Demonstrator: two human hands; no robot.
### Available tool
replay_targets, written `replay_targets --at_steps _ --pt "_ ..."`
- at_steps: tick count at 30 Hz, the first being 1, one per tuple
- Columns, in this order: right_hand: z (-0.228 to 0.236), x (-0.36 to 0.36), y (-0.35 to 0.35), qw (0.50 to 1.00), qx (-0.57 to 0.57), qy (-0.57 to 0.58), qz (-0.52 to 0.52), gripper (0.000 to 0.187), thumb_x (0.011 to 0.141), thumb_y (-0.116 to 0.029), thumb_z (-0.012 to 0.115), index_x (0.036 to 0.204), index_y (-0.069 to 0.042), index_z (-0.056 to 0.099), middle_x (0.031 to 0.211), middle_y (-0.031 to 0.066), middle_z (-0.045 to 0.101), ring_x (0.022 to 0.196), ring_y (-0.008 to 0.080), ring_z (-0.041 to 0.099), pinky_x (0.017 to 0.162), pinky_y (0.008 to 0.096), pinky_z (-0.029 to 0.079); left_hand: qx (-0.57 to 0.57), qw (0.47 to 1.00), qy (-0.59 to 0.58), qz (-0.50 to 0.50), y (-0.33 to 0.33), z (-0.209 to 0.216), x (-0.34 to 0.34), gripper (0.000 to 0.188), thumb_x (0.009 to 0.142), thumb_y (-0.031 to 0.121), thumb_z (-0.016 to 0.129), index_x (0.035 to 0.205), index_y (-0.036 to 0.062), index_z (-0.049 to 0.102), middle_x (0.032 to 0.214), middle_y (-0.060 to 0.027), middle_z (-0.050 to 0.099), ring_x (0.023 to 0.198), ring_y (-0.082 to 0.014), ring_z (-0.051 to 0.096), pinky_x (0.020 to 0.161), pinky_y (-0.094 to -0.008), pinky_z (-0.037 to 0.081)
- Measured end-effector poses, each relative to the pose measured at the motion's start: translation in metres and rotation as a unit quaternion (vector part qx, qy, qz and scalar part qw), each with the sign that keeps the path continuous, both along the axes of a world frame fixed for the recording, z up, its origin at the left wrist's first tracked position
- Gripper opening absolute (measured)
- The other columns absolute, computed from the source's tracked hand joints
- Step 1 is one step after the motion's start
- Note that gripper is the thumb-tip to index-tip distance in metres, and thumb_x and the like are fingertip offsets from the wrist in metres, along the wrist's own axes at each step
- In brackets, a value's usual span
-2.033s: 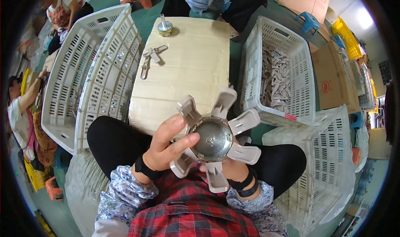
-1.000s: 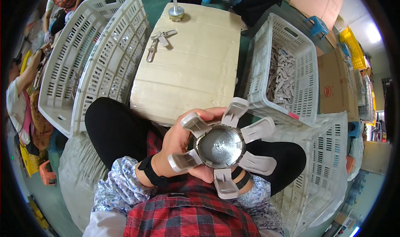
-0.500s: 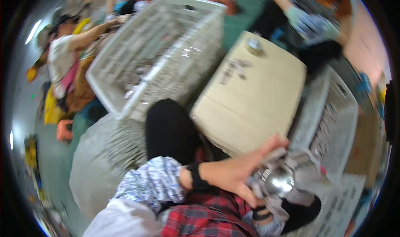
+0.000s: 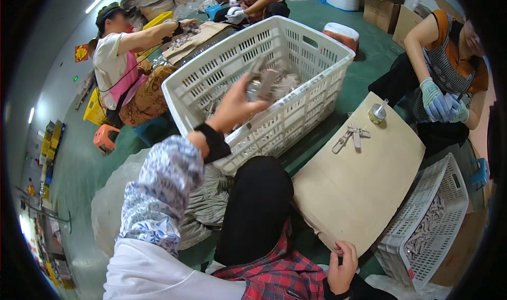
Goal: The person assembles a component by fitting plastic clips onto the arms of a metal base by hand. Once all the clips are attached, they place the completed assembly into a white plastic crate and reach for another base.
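Observation:
My left hand (image 4: 235, 107) reaches over the large white plastic crate (image 4: 253, 136), thumb and fingers spread. Just beyond its fingertips is a blurred cluster of grey flat pieces (image 4: 266, 86) with a shiny rounded metal part; whether the hand still touches them cannot be seen. More grey pieces lie inside the crate. At the near corner of the beige board (image 4: 348, 194), my right hand (image 4: 343, 265) has loosely bent fingers, thumb apart, nothing visible between them. Several grey clip-like pieces (image 4: 353, 136) and a small round metal container (image 4: 377, 113) rest on the board's far part.
A smaller white crate (image 4: 391, 255) of grey pieces stands right of the board. Across from it sits a person with gloved hands (image 4: 443, 105); two more people work at the back left. An orange stool (image 4: 105, 138) and a pale sack (image 4: 113, 194) are at left.
My left hand has moved from the lower right up and left to over the large crate, the grey pieces with it. My right hand now shows beside the board. The view has shifted.

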State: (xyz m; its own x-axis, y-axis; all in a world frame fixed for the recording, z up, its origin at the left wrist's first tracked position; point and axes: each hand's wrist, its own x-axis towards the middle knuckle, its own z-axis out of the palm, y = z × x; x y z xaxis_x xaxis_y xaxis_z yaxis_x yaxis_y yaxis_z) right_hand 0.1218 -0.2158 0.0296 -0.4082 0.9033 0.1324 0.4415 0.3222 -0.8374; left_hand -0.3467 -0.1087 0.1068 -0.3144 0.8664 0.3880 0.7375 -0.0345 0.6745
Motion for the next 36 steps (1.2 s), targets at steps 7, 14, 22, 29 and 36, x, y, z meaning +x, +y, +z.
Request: replay_targets --at_steps 7,14,22,29,36 --pt "-0.006 -0.005 0.009 0.999 -0.021 -0.039 0.020 0.022 0.083 0.003 0.059 0.104 0.005 0.062 0.102 0.0174 0.061 0.086 0.0275 0.063 0.078 0.0342 0.052 -0.429 0.868 0.167 0.185 -0.020 -0.100 -0.148 0.097 0.068 0.059 0.082 0.134 -0.0050 0.051 0.119 -0.0269 0.065 0.111 -0.0344 0.063 0.096 -0.0403 0.048" --pt "-0.002 -0.006 0.016 0.997 -0.048 -0.057 0.019 0.018 0.086 0.003 0.058 0.103 0.005 0.063 0.100 0.0178 0.061 0.085 0.0274 0.063 0.076 0.0330 0.052 -0.414 0.882 -0.169 0.151 -0.014 -0.123 -0.155 0.098 0.077 0.074 0.069 0.131 -0.0069 0.057 0.122 -0.0245 0.065 0.115 -0.0334 0.062 0.100 -0.0404 0.046" --pt "-0.020 -0.002 0.023 0.996 -0.041 -0.072 0.041 0.017 0.087 0.003 0.057 0.103 0.006 0.063 0.101 0.0183 0.062 0.084 0.0282 0.064 0.073 0.0333 0.053 -0.366 0.908 0.051 0.200 -0.020 -0.142 -0.169 0.093 0.074 0.062 0.078 0.132 -0.0069 0.055 0.122 -0.0250 0.065 0.117 -0.0347 0.062 0.100 -0.0402 0.046" --pt "-0.032 0.002 0.032 0.996 -0.049 -0.074 0.028 0.016 0.087 0.002 0.058 0.102 0.004 0.064 0.100 0.0180 0.063 0.084 0.0293 0.064 0.072 0.0336 0.052 -0.284 0.895 0.171 0.298 -0.027 -0.163 -0.184 0.082 0.071 0.046 0.083 0.134 0.0018 0.054 0.123 -0.0249 0.063 0.114 -0.0395 0.061 0.099 -0.0460 0.048" --pt "-0.029 0.005 0.030 0.992 -0.074 -0.103 0.024 0.017 0.085 -0.001 0.063 0.102 0.001 0.064 0.101 0.0192 0.065 0.094 0.0384 0.063 0.083 0.0431 0.051 -0.088 0.902 0.195 0.374 -0.017 -0.148 -0.221 0.066 0.080 0.024 0.072 0.139 0.0023 0.050 0.129 -0.0244 0.059 0.119 -0.0406 0.056 0.103 -0.0457 0.045"
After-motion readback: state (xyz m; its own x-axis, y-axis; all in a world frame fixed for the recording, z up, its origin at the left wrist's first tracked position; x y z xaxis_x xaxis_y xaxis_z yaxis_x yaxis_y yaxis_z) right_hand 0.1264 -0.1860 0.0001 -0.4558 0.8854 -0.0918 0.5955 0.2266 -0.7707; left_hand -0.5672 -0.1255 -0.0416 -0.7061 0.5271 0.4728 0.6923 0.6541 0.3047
